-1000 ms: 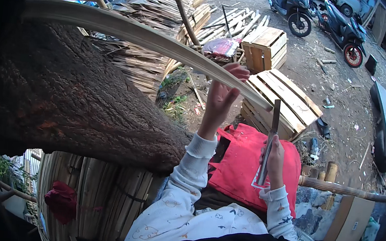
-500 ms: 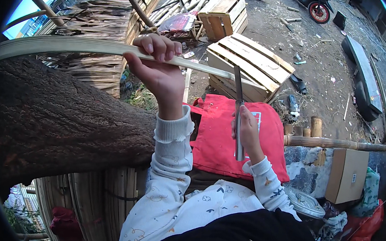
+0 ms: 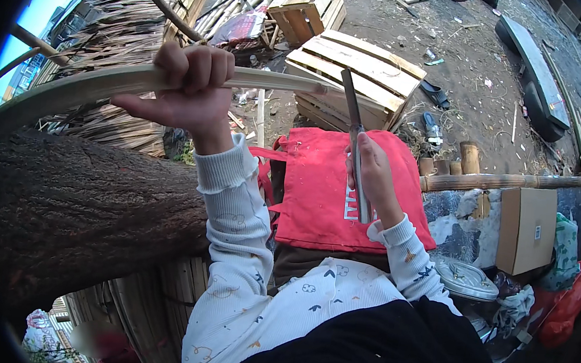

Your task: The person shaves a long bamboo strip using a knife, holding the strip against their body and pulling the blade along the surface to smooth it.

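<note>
My left hand [image 3: 191, 91] is raised at upper left, its fingers curled over a long pale bamboo strip [image 3: 97, 82] and its thumb stuck out below. The strip bows down toward the left rim and runs right toward the knife. In my right hand [image 3: 375, 169], a knife [image 3: 350, 96] with a narrow dark blade and a metal handle stands nearly upright, close to the strip's right part. Whether blade and strip touch, I cannot tell. Under my right hand a red cloth bag [image 3: 310, 190] lies spread over my lap.
A thick tree trunk [image 3: 92, 211] lies across the left, below my left arm. Slatted wooden crates [image 3: 364, 66] and stacked dry leaf panels [image 3: 122, 39] stand beyond. On the right are a bamboo pole [image 3: 514, 182], a cardboard box [image 3: 526, 229] and sandals [image 3: 432, 129].
My left hand has moved left along with the strip, and its thumb has come away from the strip. My right hand keeps its hold on the knife. The whole view has shifted slightly.
</note>
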